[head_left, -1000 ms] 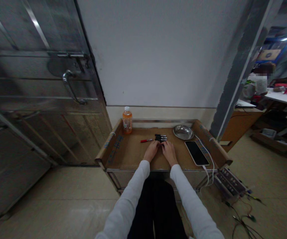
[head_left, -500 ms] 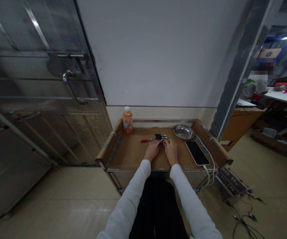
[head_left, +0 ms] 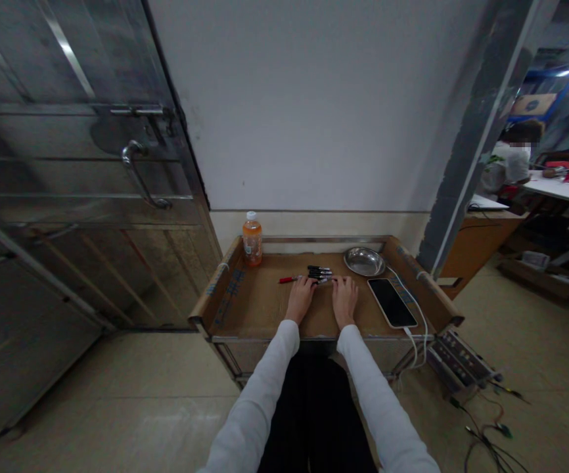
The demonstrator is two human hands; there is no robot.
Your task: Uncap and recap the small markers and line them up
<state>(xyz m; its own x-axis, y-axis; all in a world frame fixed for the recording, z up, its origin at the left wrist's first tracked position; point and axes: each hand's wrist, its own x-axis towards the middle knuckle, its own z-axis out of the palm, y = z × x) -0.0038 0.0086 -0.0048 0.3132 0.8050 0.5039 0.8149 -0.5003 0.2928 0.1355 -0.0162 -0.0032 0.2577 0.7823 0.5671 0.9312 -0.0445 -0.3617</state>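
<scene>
Several black marker pens (head_left: pixel 319 270) lie side by side on the cardboard-lined top of a cart (head_left: pixel 259 309). Just in front of them, a dark pen with a pale part (head_left: pixel 323 281) lies crosswise between my hands. My left hand (head_left: pixel 301 299) has its fingers closed at the left end of this pen, and my right hand (head_left: pixel 345 299) has its fingers closed at the right end. My fingers hide both ends. A red pen (head_left: pixel 288 280) lies left of the group, its right end close to my left fingertips.
An orange drink bottle (head_left: pixel 252 240) stands at the back left of the cart. A shallow metal bowl (head_left: pixel 364 261) sits at the back right, near a phone (head_left: pixel 391 303) with a white cable (head_left: pixel 420 315). A metal door (head_left: pixel 82 151) is to the left.
My hands have moved apart, the right one shifting slightly rightward, so more of the pen between them shows. The other pens, bottle, bowl and phone stay in place.
</scene>
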